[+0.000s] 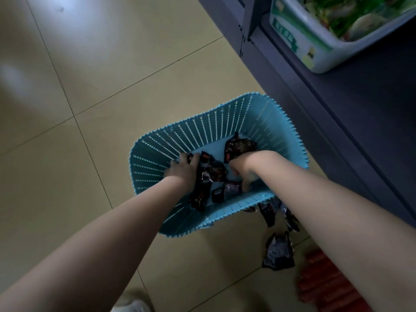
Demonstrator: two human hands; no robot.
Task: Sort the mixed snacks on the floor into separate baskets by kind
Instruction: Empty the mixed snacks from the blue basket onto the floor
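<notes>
Down in the blue slatted basket [225,122], which stands on the tiled floor [112,91] just beside a dark shelf unit [337,113], both hands are among dark-wrapped snacks [213,174]; the left hand [183,168] lies near the basket's left wall with its fingers curled round one or two of the dark packets, and the right hand [244,171] is bent at the wrist with its fingers tucked downward onto the packets near the basket's near wall, though whether they pinch a packet or only press on it I cannot tell, since the fingertips are hidden. One larger dark packet [239,146] lies apart from the rest toward the far right corner of the basket floor. More packets of the same dark kind are still outside: a few [270,212] lie on the floor touching the basket's near right corner, and another crumpled one [279,253] lies a little nearer the person, beside something red and ribbed [324,282] at the frame's lower right, too dim to name. On the shelf above stands a white tub [299,39] with green printing, holding pale and green packages.

The basket seems set close to the loose packets so that each reach is short; it looks meant for the dark kind alone. My judgement is that the sort is partway, with the floor packets yet to be gathered.
</notes>
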